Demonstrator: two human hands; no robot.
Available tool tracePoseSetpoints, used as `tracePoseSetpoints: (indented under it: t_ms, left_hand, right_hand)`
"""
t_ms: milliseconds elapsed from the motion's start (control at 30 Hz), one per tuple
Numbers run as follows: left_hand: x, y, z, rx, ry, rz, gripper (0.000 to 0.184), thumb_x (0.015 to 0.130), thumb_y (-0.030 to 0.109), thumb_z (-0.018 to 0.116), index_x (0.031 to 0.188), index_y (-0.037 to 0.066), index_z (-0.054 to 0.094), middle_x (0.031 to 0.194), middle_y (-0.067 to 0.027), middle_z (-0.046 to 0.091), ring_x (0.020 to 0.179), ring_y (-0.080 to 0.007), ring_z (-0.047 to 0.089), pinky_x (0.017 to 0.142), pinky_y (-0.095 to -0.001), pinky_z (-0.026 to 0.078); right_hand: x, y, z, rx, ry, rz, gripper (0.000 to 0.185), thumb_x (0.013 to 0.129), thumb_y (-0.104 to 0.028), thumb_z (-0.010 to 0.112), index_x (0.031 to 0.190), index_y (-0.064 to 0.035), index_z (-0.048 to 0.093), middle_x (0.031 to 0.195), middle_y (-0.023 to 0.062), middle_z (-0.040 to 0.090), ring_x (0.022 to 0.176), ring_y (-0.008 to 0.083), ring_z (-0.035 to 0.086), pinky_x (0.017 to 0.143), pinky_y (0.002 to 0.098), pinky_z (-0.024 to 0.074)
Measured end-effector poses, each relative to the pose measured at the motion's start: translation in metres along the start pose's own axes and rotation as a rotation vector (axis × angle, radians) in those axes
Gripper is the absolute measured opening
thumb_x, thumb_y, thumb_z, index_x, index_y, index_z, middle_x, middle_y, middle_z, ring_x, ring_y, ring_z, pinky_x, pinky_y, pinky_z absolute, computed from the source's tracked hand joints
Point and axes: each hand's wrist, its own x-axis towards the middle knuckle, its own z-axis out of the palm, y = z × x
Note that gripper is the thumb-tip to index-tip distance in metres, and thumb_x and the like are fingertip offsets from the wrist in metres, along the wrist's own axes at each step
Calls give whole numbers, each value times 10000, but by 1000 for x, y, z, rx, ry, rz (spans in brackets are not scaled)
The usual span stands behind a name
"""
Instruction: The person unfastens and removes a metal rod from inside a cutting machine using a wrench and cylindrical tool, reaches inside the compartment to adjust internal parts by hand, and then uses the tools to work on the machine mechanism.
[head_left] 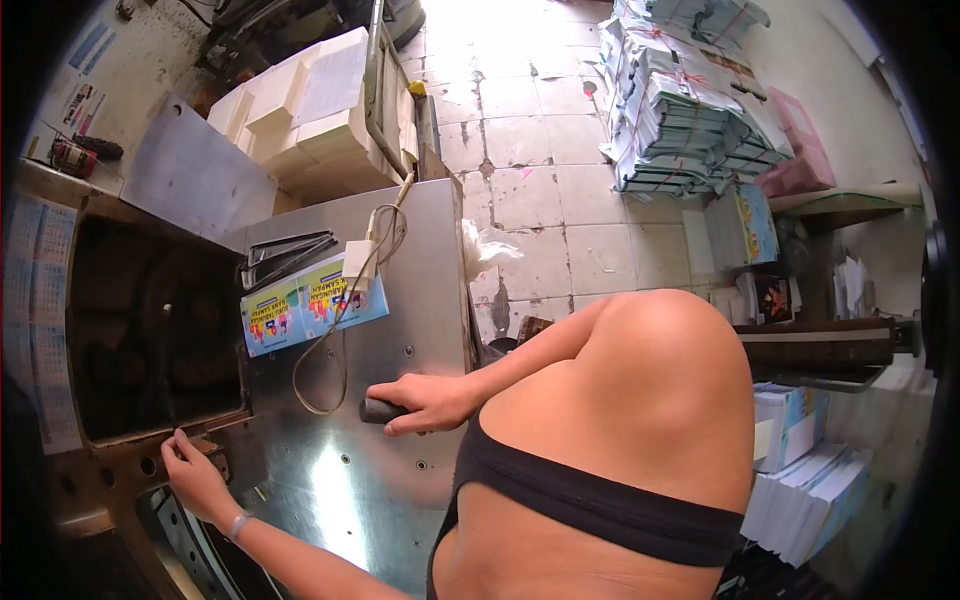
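My right hand (432,402) is wrapped round a short black cylindrical handle (378,410) over the shiny metal table (300,450). My left hand (195,482), with a band on its wrist, is at the lower edge of a dark square opening (150,340) in a machine. Its thumb and finger are pinched together at the rim; what they hold, if anything, is too small to tell. Blue printed cover sheets (315,305) lie on the table under a white adapter (358,262) with a looping cable (345,375).
A large block of cream paper stacks (320,120) stands behind the table by a metal rail (375,90). Tied paper bundles (690,125) are piled on the tiled floor (530,150). More booklet stacks (810,500) sit at the right. Black metal brackets (285,255) lie by the opening.
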Motion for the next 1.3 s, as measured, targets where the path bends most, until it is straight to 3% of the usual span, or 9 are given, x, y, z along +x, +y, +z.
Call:
tracePoseSetpoints:
  t_ms: [167, 500, 633, 733, 833, 867, 1000, 1100, 1300]
  left_hand:
    - [-82, 16, 0, -176, 178, 88, 283, 1065, 347, 596, 1112, 84, 690, 969, -127, 761, 868, -352, 733, 679, -410, 550]
    - [-311, -9, -6, -334, 141, -313, 259, 1078, 255, 602, 1072, 3, 661, 920, -113, 696, 772, -228, 674, 681, -349, 546]
    - [-386, -16, 12, -276, 157, -472, 229, 1061, 236, 635, 1025, 10, 642, 869, -113, 659, 751, -216, 646, 674, -354, 527]
    - [-411, -27, 23, -280, 161, -506, 230, 1047, 246, 657, 1055, 16, 657, 893, -112, 642, 779, -232, 633, 690, -366, 514]
    - [-415, -6, 18, -119, 287, -582, 324, 889, 386, 818, 899, 69, 749, 851, -129, 731, 737, -314, 684, 678, -421, 559]
    - [-412, 0, 16, -71, 285, -584, 312, 892, 378, 816, 876, 75, 742, 806, -118, 720, 718, -315, 676, 676, -422, 556]
    - [-419, 5, 29, -63, 242, -580, 297, 912, 361, 795, 859, 72, 749, 827, -137, 730, 750, -317, 695, 686, -419, 563]
    - [-406, 10, 10, -76, 96, -633, 304, 925, 358, 782, 873, 60, 747, 836, -147, 734, 764, -330, 703, 688, -421, 570]
    - [-401, 8, 8, -244, 147, -623, 310, 917, 317, 799, 864, 20, 724, 831, -196, 711, 756, -357, 681, 686, -437, 566]
  right_hand:
    - [-3, 9, 0, 25, 6, -107, 434, 1047, -396, 593, 1157, -12, 423, 760, 123, 584, 686, 228, 627, 625, 383, 507]
    - [-3, 13, 1, 178, 39, -96, 444, 1053, -426, 581, 1151, -21, 429, 755, 74, 576, 669, 161, 594, 623, 332, 493]
    - [4, 13, 5, 47, 18, -160, 400, 1032, -336, 622, 1173, -13, 433, 810, 109, 591, 744, 209, 612, 681, 384, 501]
    - [20, 9, 12, -94, -41, -366, 393, 977, -218, 695, 1206, -15, 447, 879, 134, 596, 834, 239, 614, 752, 401, 493]
    - [43, 1, 23, -149, -167, -393, 404, 919, -106, 738, 1209, -28, 467, 920, 149, 597, 855, 244, 598, 781, 400, 491]
    - [49, -3, 25, -134, -241, -294, 391, 900, -59, 746, 1193, -37, 489, 952, 147, 601, 885, 246, 594, 802, 404, 489]
    - [65, -1, 31, -128, -314, -357, 338, 921, -51, 742, 1180, -46, 525, 957, 115, 628, 859, 233, 642, 758, 371, 507]
    - [67, -5, 31, -100, -377, -245, 338, 918, -48, 744, 1186, -52, 539, 958, 117, 657, 869, 236, 676, 754, 377, 518]
    - [67, -13, 28, -247, -327, -324, 421, 858, -76, 783, 1192, -29, 531, 917, 160, 691, 886, 315, 698, 780, 414, 524]
